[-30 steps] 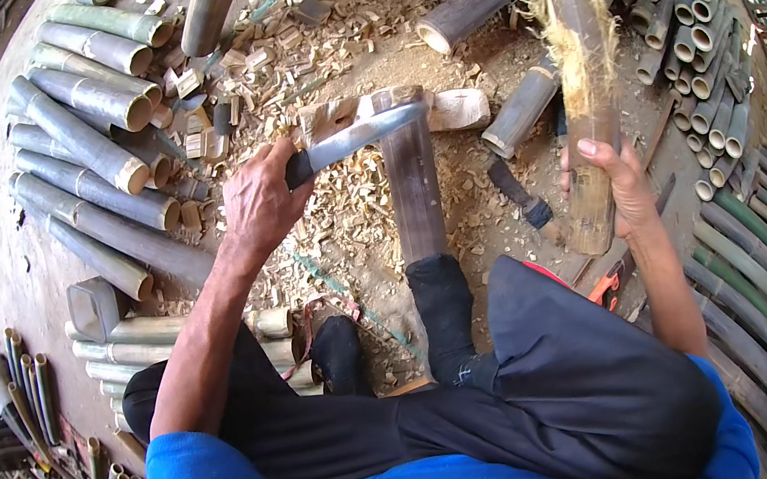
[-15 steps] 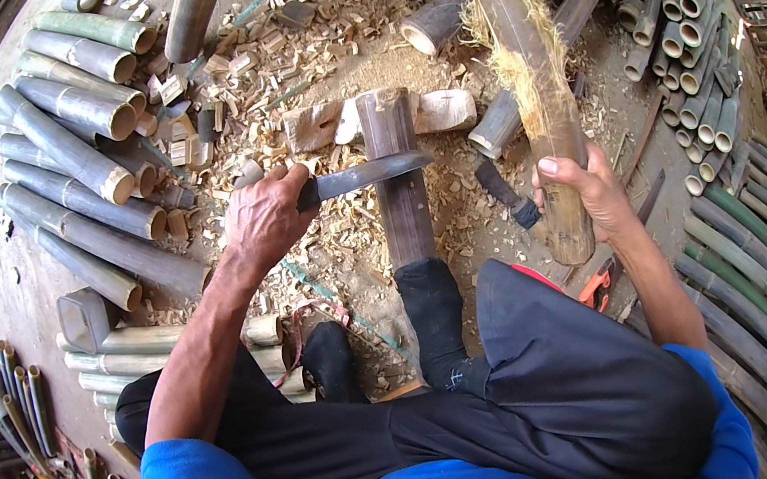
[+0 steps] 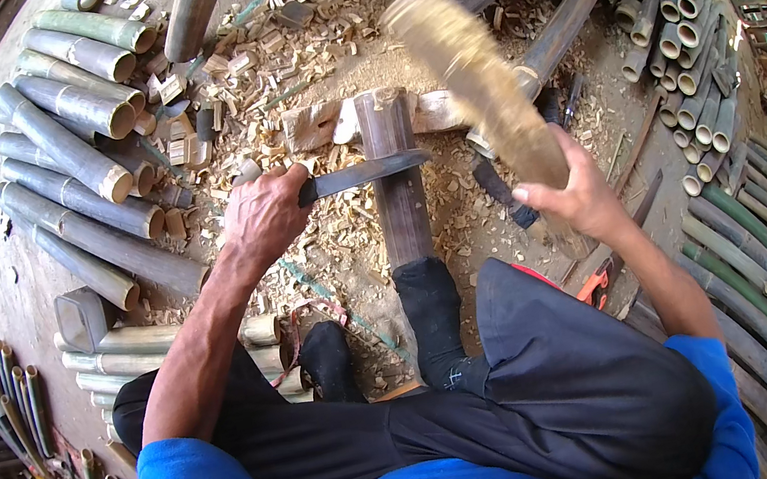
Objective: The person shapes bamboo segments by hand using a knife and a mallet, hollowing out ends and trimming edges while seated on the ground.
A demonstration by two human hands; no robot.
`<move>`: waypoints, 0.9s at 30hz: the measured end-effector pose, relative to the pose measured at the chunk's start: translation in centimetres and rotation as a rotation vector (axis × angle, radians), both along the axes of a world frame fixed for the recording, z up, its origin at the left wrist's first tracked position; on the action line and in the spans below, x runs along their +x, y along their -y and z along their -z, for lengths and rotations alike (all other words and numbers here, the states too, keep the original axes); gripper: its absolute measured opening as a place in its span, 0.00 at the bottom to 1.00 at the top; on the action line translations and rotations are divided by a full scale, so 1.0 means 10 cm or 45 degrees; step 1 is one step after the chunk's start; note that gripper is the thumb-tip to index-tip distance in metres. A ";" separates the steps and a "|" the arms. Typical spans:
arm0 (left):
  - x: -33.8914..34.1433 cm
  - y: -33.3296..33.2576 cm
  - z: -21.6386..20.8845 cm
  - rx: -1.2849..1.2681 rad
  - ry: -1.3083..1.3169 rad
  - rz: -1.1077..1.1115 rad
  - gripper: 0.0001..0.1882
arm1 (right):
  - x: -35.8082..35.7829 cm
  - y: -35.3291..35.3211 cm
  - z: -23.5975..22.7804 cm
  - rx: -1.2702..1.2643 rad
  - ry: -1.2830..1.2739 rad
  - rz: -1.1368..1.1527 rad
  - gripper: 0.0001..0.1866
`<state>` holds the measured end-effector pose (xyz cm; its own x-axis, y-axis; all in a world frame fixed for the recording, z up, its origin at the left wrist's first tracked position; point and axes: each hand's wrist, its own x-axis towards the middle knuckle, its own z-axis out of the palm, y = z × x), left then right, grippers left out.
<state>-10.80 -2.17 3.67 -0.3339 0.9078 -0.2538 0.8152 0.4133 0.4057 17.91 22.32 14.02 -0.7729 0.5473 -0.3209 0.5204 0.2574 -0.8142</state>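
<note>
A dark bamboo piece (image 3: 402, 211) runs away from me, its far end up against a pale wooden block (image 3: 314, 127). My black-socked foot (image 3: 431, 318) touches its near end. My left hand (image 3: 268, 213) is closed round the handle of a knife (image 3: 363, 175), whose blade lies across the bamboo. Wrapped round the lower part of a frayed bamboo mallet (image 3: 477, 71) is my right hand (image 3: 583, 191). The mallet tilts left over the far right side of the bamboo piece, blurred by motion and apart from the blade.
Wood chips (image 3: 273, 65) cover the ground beyond. Cut bamboo tubes (image 3: 88, 172) lie at left, and more bamboo tubes (image 3: 676, 48) are stacked at right. An orange-handled saw (image 3: 598, 285) lies by my right knee. A clear plastic container (image 3: 85, 320) stands at left.
The mallet has swung from nearly upright to a leftward tilt, its top moving toward the bamboo piece. The knife, the bamboo piece and my left hand have hardly moved.
</note>
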 end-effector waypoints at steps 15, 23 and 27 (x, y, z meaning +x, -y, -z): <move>-0.12 -0.03 0.08 -0.032 -0.115 0.040 0.02 | -0.62 -0.06 0.15 1.143 -0.737 -1.521 0.07; -0.11 -0.02 0.10 0.005 -0.133 0.047 0.03 | -0.53 -0.01 -0.03 1.084 -0.496 -1.478 0.16; -0.09 -0.14 0.17 0.004 -0.038 0.020 0.03 | -0.69 -0.68 0.34 1.526 -0.008 -1.360 0.17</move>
<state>-11.68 -0.80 1.92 -0.3268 0.9138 -0.2411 0.8335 0.3989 0.3823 11.05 29.13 10.65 -0.9475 -0.2963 -0.1201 -0.3096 0.9440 0.1136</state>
